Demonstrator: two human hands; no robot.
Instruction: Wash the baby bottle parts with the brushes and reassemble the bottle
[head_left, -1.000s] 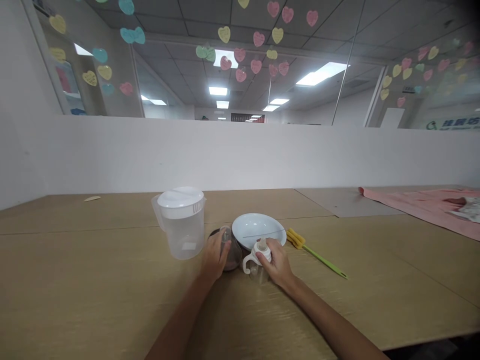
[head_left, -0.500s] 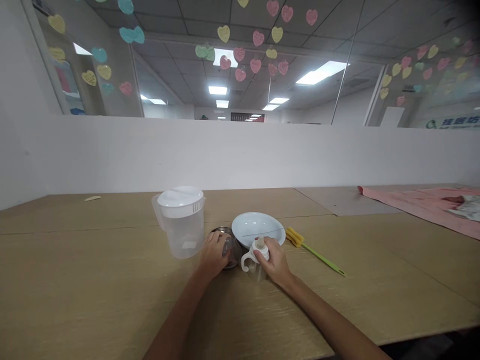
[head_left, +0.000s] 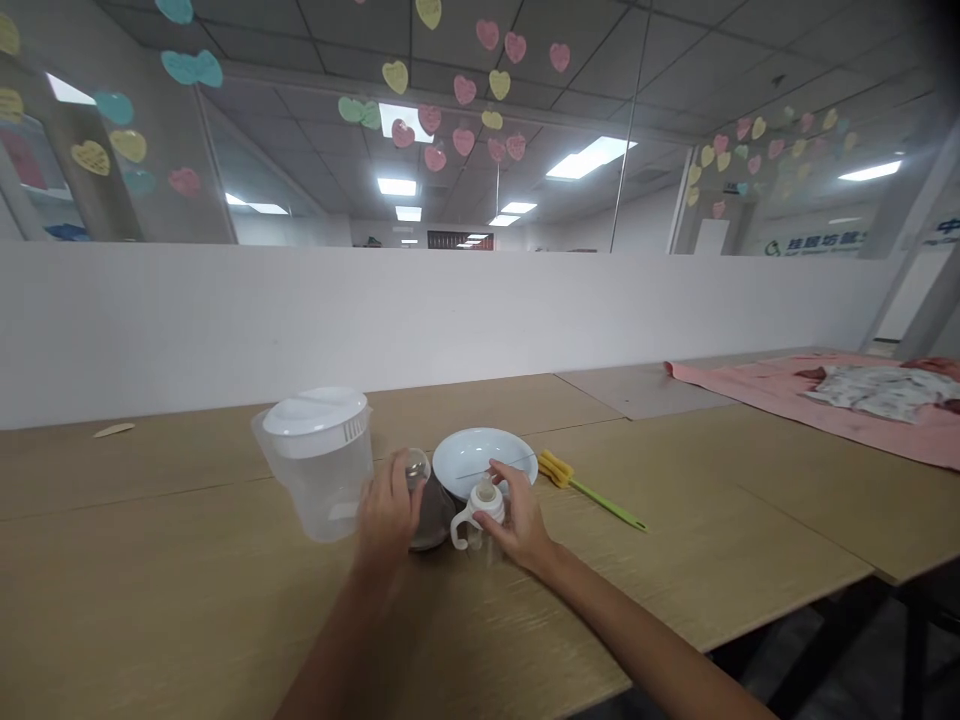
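In my left hand [head_left: 386, 515] is a small clear dome-shaped cap [head_left: 417, 466], pinched between thumb and fingers. It hangs above a dark metal bowl [head_left: 433, 520], partly hidden behind that hand. To the right stands an upright baby bottle [head_left: 487, 500] with a white collar, a pale teat and a curved white handle. My right hand [head_left: 523, 520] is closed around its collar, thumb in front and index finger raised beside the teat. A white bowl [head_left: 487, 437] sits just behind the bottle, with a thin straight thing lying across it.
A translucent lidded pitcher [head_left: 322, 470] stands to the left of my left hand. On the right lies a bottle brush [head_left: 600, 492] with a yellow sponge head and green handle. Farther right, a pink cloth [head_left: 739, 385] bears a patterned garment [head_left: 877, 392]. A white wall [head_left: 450, 310] borders the table.
My left hand has lifted the clear cap up from the metal bowl. My right hand stays at the bottle, its index finger more raised. The view has turned to the right.
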